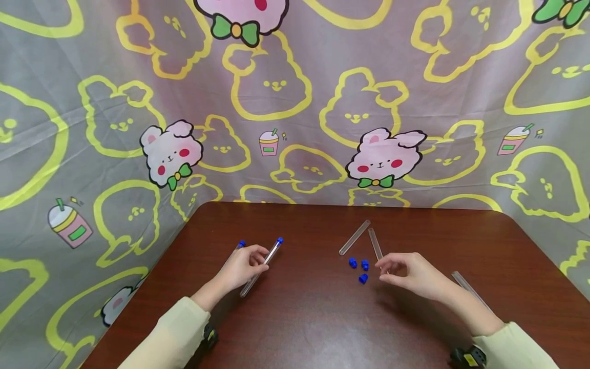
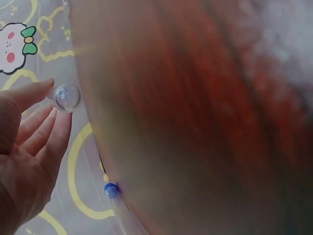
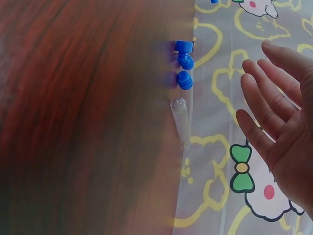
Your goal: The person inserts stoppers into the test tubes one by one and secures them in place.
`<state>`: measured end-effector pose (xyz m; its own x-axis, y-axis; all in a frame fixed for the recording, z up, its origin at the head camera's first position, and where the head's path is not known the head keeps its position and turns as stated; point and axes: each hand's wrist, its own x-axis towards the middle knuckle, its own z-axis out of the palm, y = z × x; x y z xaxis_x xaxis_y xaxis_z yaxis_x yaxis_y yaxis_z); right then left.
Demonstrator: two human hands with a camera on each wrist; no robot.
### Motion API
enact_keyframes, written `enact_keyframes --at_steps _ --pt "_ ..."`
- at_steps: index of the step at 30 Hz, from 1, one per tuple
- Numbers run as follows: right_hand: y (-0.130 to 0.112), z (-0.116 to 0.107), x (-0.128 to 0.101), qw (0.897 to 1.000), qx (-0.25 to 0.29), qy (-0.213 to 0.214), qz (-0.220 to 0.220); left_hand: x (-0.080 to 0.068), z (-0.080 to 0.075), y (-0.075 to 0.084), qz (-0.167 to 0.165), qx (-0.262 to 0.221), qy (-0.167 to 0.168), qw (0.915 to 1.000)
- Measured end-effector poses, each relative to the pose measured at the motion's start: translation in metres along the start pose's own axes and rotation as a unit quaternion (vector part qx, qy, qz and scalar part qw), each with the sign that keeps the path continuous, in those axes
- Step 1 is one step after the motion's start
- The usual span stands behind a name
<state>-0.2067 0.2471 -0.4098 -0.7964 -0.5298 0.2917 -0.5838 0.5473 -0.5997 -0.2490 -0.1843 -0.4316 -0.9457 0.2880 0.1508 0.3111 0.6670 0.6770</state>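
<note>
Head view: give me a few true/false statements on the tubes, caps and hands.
1. The left hand holds a capped tube. True.
2. Five loose blue caps lie on the table. False: three.
3. The right hand is beside the caps, gripping none. True.
4. The two tubes beyond the caps are capped. False: both are uncapped.
5. Another capped tube lies left of the left hand. True.

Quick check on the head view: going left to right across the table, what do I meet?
Capped tube by the left edge → left hand holding a capped tube → three blue caps → right hand → uncapped tube.
</note>
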Motion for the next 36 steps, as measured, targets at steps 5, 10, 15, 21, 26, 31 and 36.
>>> enact_keyframes --at_steps 5,10,15,21,26,31,36 --pt "0.002 0.0 -0.002 1.0 0.001 0.004 -0.015 0.006 0.001 -0.005 -0.008 0.001 -0.002 1.0" --pt "0.002 0.0 -0.006 1.0 0.001 0.011 -0.027 0.008 0.001 -0.009 -0.037 -0.008 0.001 0.9993" --pt "0.002 -0.003 -0.009 1.0 -0.006 0.01 -0.006 0.007 0.0 -0.008 -0.067 0.012 0.004 0.9977" --pt "0.004 -0.005 -0.01 1.0 -0.009 0.014 -0.006 0.005 -0.001 -0.007 -0.082 0.027 0.007 0.9962" --pt "0.005 -0.005 -0.011 0.999 -0.01 0.022 -0.021 0.002 -0.002 -0.009 -0.083 0.04 0.012 0.9957" --pt "0.007 -0.005 -0.009 0.999 -0.012 0.027 -0.034 0.002 -0.001 -0.01 -0.088 0.052 0.018 0.9946" --pt "0.008 -0.006 -0.005 1.0 -0.014 0.011 -0.019 0.001 -0.001 -0.012 -0.092 0.067 0.027 0.9931"
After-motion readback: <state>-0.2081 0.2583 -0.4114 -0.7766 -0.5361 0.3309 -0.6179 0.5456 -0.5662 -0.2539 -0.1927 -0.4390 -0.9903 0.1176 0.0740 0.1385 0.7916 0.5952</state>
